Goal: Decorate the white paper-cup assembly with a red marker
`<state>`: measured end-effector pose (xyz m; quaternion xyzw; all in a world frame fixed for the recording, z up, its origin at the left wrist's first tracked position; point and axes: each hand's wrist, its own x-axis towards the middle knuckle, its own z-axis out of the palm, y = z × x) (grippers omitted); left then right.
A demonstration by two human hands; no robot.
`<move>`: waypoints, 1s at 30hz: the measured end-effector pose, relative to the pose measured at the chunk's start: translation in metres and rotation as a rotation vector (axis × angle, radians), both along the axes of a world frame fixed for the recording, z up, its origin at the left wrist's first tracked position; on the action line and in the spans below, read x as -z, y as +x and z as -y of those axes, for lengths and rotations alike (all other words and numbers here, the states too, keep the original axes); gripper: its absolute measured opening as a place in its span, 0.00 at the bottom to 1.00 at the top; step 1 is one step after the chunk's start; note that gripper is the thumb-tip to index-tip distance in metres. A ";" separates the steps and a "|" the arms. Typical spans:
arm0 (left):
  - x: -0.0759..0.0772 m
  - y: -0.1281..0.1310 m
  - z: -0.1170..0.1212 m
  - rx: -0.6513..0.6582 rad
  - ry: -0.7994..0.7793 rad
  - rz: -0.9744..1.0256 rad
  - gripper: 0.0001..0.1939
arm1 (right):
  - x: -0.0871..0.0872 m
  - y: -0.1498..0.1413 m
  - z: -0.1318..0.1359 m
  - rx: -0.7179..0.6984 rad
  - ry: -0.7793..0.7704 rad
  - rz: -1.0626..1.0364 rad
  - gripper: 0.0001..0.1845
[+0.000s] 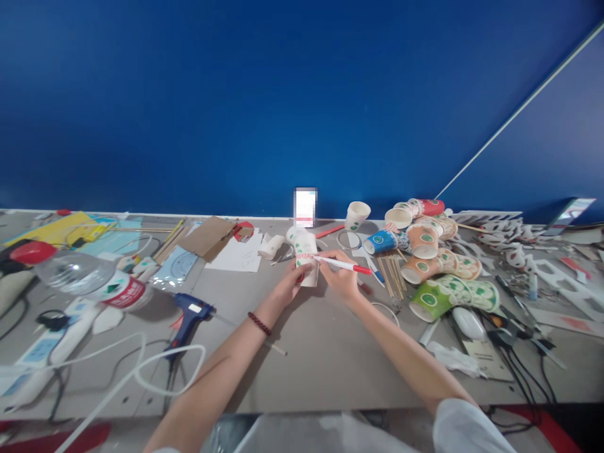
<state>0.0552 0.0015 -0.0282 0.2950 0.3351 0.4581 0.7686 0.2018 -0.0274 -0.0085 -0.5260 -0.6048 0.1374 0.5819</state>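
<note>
A white paper cup [309, 277] with green leaf prints and a red scalloped line is held in my left hand [287, 283], its fingers wrapped round the left side. My right hand [340, 277] grips a white marker [346, 264] with a red end. The marker's tip meets the cup's side near the red line. Just behind stands a propped phone-like screen [304, 209], blurred out. A cut piece of paper cup [272, 246] lies left of the held cup, and another white cup [357, 215] stands behind to the right.
Stacked coloured paper cups [431, 301] and wooden sticks [391, 275] lie on the right. To the left are a blue glue gun [189, 321], a lying plastic bottle [89, 277], a power strip [51, 352], cardboard [207, 237] and a looping white cable [141, 358]. A blue wall [302, 107] closes the back.
</note>
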 end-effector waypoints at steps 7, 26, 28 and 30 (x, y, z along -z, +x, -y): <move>0.001 0.000 0.000 -0.001 0.012 0.020 0.20 | -0.001 0.000 0.000 -0.001 0.016 -0.010 0.03; 0.001 0.001 0.000 0.007 0.004 0.006 0.21 | -0.002 0.001 0.000 0.046 -0.002 0.002 0.03; 0.001 0.001 0.000 0.009 0.004 0.004 0.22 | -0.002 0.001 0.000 0.042 0.002 -0.004 0.04; 0.001 0.001 0.000 0.012 0.007 0.004 0.22 | -0.003 0.001 0.000 0.030 0.011 -0.020 0.05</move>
